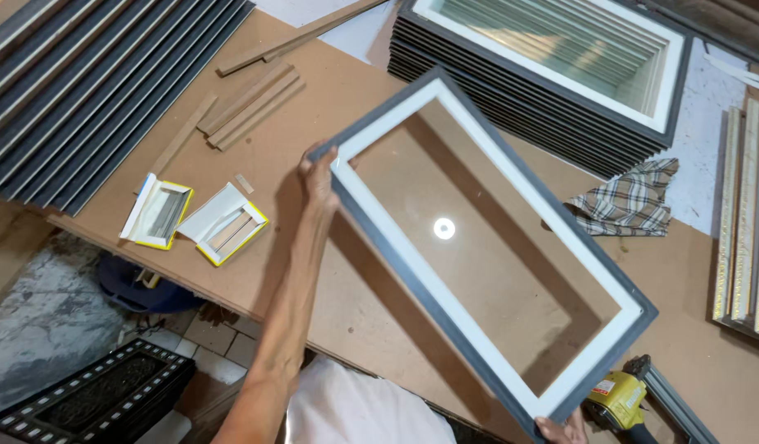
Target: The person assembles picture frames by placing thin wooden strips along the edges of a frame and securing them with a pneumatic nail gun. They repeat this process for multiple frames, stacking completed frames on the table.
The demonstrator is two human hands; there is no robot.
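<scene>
Head view: left hand [319,174] clamps the near-left corner of a grey frame with white inner liner and glass pane [478,238], fingers wrapped over the rail; right hand [560,429] grips the opposite corner at the bottom edge of the picture, only fingertips visible, so how firm that hold is I cannot tell; frame is held tilted above the brown worktable [297,164], not resting on it, with a ceiling light reflected in the glass.

Around it: stack of matching frames [544,90] at top right; checked cloth [630,201] beside it; two open yellow-edged boxes [194,218] on the left; wood strips [248,103] above them; yellow power tool [618,399] just under the frame's lower corner.

Risks, as I judge: diagonal two-corner hold could rack the frame and shift the glass; lower corner may knock the tool; slip at the right corner drops the pane.
</scene>
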